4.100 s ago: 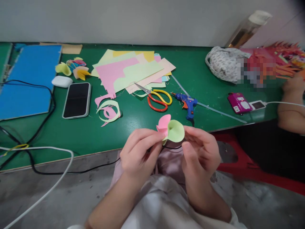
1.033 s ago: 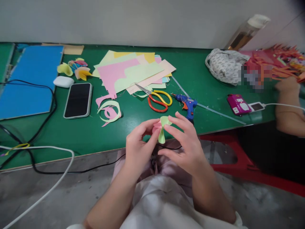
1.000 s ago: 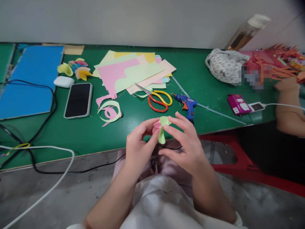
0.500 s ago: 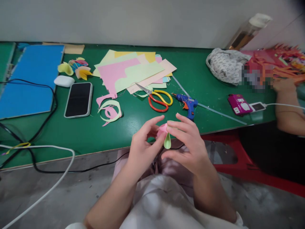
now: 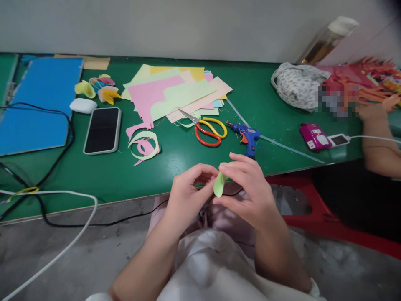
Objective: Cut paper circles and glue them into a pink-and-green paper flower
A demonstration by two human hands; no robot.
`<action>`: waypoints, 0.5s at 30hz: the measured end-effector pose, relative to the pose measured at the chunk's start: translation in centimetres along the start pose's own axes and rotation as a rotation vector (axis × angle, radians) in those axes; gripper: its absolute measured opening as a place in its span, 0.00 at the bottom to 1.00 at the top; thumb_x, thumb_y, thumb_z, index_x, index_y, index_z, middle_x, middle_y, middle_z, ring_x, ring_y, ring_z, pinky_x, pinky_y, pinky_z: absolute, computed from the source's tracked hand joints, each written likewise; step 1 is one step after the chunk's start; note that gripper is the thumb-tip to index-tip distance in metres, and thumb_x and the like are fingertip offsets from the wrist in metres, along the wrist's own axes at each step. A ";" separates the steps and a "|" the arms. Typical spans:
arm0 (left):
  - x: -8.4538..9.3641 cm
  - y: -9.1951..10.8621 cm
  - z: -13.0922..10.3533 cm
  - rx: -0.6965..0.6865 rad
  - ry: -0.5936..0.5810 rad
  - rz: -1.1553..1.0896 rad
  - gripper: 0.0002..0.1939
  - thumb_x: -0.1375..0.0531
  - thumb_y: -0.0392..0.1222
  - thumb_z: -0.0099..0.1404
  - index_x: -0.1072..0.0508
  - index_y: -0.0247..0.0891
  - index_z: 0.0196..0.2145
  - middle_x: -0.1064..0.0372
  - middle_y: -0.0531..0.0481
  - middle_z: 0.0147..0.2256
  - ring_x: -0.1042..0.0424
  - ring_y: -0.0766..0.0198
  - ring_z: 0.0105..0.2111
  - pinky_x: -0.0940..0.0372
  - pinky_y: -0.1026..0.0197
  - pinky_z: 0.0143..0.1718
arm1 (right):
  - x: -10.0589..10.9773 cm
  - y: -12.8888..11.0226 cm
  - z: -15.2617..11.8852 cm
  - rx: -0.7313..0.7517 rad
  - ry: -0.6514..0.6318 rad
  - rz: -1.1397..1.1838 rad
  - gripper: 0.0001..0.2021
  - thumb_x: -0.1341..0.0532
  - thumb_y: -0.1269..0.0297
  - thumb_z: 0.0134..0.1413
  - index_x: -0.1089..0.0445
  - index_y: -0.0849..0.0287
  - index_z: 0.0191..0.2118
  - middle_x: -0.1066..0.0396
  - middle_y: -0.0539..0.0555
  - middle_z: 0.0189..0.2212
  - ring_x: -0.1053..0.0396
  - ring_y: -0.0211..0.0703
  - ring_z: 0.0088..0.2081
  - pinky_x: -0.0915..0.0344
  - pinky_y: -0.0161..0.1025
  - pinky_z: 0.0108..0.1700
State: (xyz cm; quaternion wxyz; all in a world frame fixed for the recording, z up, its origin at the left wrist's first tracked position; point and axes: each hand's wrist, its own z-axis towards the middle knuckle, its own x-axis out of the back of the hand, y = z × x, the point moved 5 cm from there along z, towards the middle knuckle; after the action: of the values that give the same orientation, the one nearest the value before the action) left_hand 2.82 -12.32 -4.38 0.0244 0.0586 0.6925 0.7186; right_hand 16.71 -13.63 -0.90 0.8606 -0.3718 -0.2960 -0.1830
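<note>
Just off the table's front edge, above my lap, my left hand (image 5: 192,194) pinches a small curled paper petal piece (image 5: 220,184), light green with a bit of pink mostly hidden behind the fingers. Against its top right side rest the fingertips of my right hand (image 5: 247,188), with the thumb apart below. Beyond my hands lie scissors (image 5: 208,133) with one red and one yellow handle. To their right is a blue glue gun (image 5: 246,136) with a long clear glue stick (image 5: 291,150) behind it.
Coloured paper sheets (image 5: 175,94) are heaped at the back. Ring-shaped offcuts (image 5: 144,146), a phone (image 5: 102,130), a white case (image 5: 83,105) and paper flowers (image 5: 102,90) lie leftward. Cables (image 5: 72,194) cross the left edge. A person's arm (image 5: 377,142) rests at right beside a magenta device (image 5: 315,137).
The paper piece has turned between my fingers: its green petal now faces up and the pink part is mostly out of sight. My right fingers have shifted slightly.
</note>
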 end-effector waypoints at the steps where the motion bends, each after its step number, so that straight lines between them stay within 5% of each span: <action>1: 0.0 0.1 0.0 -0.016 -0.005 0.017 0.02 0.38 0.36 0.59 0.25 0.40 0.33 0.26 0.57 0.30 0.28 0.73 0.29 0.34 0.73 0.32 | 0.0 0.0 0.0 -0.005 0.005 -0.002 0.27 0.32 0.60 0.48 0.37 0.52 0.55 0.29 0.54 0.45 0.37 0.50 0.55 0.39 0.52 0.59; 15: -0.3 1.5 -0.3 -0.159 -0.054 0.289 0.08 0.39 0.28 0.58 0.23 0.38 0.33 0.23 0.57 0.31 0.27 0.74 0.29 0.36 0.76 0.32 | 0.5 0.3 -0.3 -0.088 0.063 -0.005 0.26 0.32 0.61 0.48 0.36 0.50 0.54 0.29 0.53 0.42 0.32 0.48 0.47 0.38 0.51 0.57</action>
State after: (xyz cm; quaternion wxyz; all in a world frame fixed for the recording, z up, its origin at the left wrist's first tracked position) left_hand 3.12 -12.71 -2.87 -0.0562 0.1748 0.6169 0.7653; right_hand 17.31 -13.73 -0.89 0.8520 -0.4025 -0.2611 -0.2095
